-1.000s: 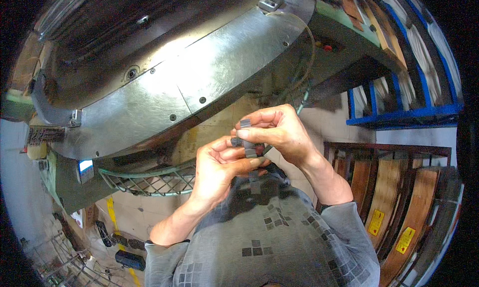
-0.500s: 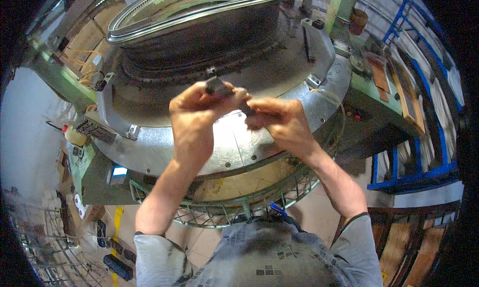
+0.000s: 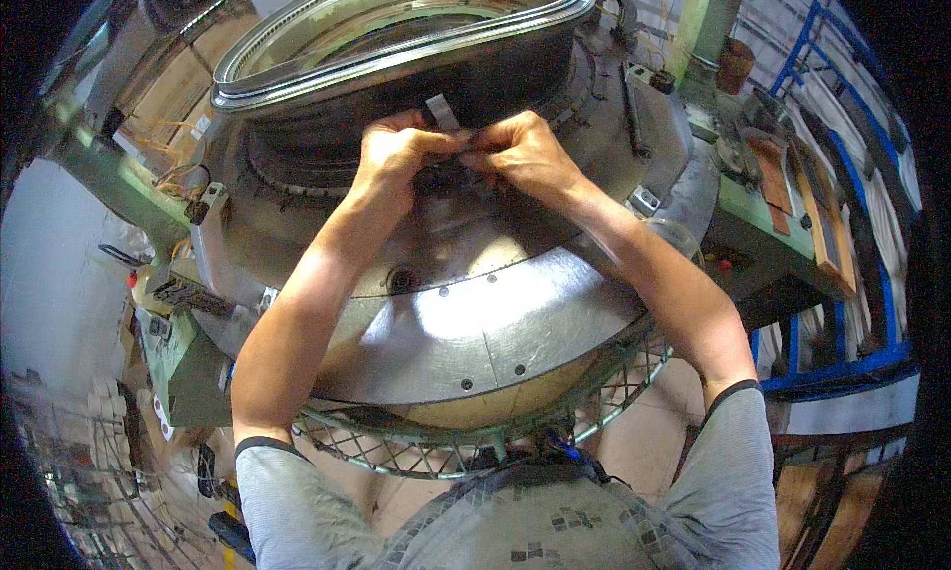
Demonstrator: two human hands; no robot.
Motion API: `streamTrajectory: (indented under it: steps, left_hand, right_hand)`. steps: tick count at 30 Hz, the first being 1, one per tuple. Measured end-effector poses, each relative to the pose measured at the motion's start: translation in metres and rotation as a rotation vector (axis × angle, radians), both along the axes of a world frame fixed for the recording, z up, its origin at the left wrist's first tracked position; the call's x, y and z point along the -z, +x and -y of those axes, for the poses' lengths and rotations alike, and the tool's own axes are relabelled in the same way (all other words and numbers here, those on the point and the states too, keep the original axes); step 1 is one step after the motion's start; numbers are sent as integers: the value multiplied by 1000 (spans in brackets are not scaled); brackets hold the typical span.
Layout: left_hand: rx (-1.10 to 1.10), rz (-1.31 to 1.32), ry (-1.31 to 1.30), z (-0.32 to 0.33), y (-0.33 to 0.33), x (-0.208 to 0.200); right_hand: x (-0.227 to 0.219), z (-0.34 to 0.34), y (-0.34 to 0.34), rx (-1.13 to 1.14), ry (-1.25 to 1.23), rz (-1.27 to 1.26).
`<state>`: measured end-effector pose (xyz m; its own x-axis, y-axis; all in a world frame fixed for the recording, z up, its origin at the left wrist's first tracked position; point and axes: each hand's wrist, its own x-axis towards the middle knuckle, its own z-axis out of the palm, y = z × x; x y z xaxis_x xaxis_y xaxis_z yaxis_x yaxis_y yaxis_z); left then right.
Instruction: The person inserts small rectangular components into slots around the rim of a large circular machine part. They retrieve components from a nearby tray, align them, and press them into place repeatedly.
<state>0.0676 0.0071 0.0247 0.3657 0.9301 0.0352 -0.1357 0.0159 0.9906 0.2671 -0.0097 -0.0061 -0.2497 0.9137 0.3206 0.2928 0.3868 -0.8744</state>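
My left hand [image 3: 394, 162] is closed, thumb and forefinger pinching toward the right, with a small pale rectangular metal piece [image 3: 442, 112] standing up just beyond the fingers. My right hand [image 3: 525, 154] pinches from the other side, its fingertips meeting those of the left. Whatever lies between the right fingertips is too small and covered to name. Both hands are over the dark sloping bed [image 3: 466, 243] of a big round machine, close in front of its raised cylinder [image 3: 337, 129]. A shiny metal ring [image 3: 426, 70] caps that cylinder.
A polished metal rim [image 3: 575, 317] with screws curves along the machine's near side, above a green lattice guard [image 3: 416, 456]. Green posts [image 3: 703, 35] rise at both sides. On the right stand a wooden frame [image 3: 822, 213] and a blue rack [image 3: 882, 367] with pale cloth.
Both hands have moved away from me, closer to the cylinder, and my arms are stretched further. The small piece now shows a pale face beyond the fingers. The view has shifted slightly.
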Motion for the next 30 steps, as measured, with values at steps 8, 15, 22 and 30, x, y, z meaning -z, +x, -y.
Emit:
streamTrajectory:
  steps: [8, 15, 22, 30]
  left_hand:
    - [-6, 209, -269, 2, -1, 3]
    - [-105, -135, 672, 19, -2, -11]
    - [-300, -1334, 1398, 0, -8, 6]
    - [-225, -1297, 1251, 4, -5, 17]
  right_hand:
    - [5, -12, 9, -126, -160, -159]
    - [21, -16, 27, 123, -96, -348]
    - [24, -18, 22, 224, 78, -155]
    - [29, -23, 14, 246, 284, -11]
